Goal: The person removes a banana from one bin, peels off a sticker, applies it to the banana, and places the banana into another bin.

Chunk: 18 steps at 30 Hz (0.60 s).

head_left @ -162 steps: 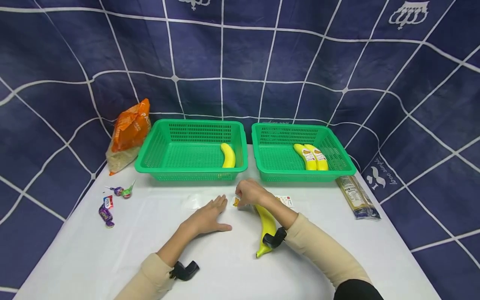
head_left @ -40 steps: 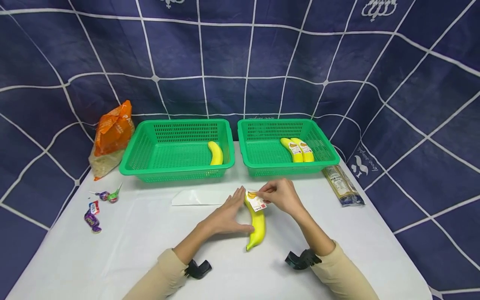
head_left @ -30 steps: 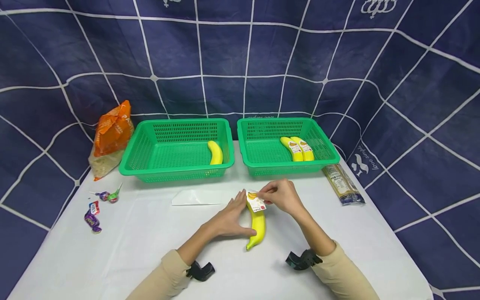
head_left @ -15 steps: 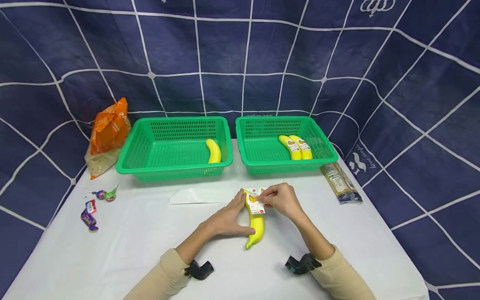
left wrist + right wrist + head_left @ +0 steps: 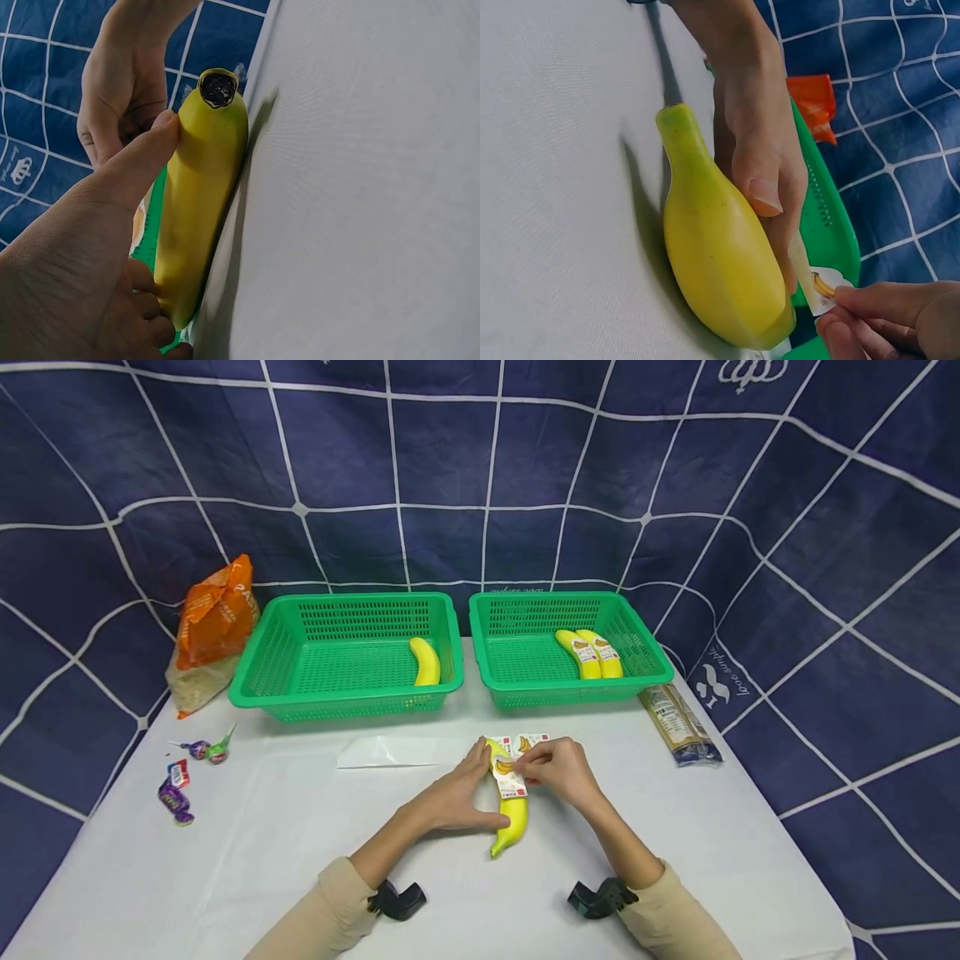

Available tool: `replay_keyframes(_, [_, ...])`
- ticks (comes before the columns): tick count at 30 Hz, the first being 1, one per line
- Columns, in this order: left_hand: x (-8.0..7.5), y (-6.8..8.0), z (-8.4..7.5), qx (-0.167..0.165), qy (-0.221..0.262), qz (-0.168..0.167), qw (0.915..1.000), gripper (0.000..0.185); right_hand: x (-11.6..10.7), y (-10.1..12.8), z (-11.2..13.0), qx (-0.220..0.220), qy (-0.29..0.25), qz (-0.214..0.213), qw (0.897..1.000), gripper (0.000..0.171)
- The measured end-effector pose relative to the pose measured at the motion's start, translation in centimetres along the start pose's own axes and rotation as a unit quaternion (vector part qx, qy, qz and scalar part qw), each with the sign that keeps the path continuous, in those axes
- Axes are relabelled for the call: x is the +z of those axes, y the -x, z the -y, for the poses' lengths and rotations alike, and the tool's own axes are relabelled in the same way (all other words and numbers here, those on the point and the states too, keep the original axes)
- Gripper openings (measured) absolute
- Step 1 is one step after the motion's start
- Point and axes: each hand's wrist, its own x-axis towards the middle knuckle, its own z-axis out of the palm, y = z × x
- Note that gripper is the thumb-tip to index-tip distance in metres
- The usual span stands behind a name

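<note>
On the white table a yellow banana (image 5: pixel 515 817) lies lengthwise, its stem toward the person. My left hand (image 5: pixel 450 802) holds it along its left side. In the left wrist view, the thumb touches the banana (image 5: pixel 201 172) by the stem and curled fingers lie at its far end. My right hand (image 5: pixel 561 768) pinches a white sticker (image 5: pixel 508 783) printed with bananas, between thumb and index finger. The sticker lies over the banana's upper part in the head view. The right wrist view shows the sticker (image 5: pixel 821 289) at the banana's far end.
Behind stand two green baskets: the left basket (image 5: pixel 345 700) holds one banana (image 5: pixel 426 662), the right basket (image 5: pixel 577 693) two labelled bananas. More stickers (image 5: pixel 534 741) and white paper (image 5: pixel 397 752) lie before them. Lollipops (image 5: pixel 219 752), a candy (image 5: pixel 174 800), an orange bag (image 5: pixel 216 618) and a package (image 5: pixel 681 727) flank them.
Earlier my left hand lay flat on the table, apart from the banana; it then took hold of it. My right hand brought the sticker over the banana, where it now sits slightly lower.
</note>
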Motion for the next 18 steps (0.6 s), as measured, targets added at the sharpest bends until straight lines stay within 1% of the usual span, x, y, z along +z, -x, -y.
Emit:
replay_keyframes(6, [-0.1,-0.1,-0.1,0.002,0.001,-0.004,1.0,0.122,0.1,-0.2,-0.3,-0.007,0.011,-0.001,1.0,0.009])
replay_keyframes(12, [0.0,0.0,-0.1,0.003,0.008,-0.001,1.0,0.123,0.4,-0.2,-0.8,0.01,0.024,-0.006,1.0,0.01])
replay_keyframes(18, [0.1,0.1,-0.1,0.001,0.001,0.0,1.0,0.122,0.7,-0.2,-1.1,0.026,0.023,-0.006,0.999,0.01])
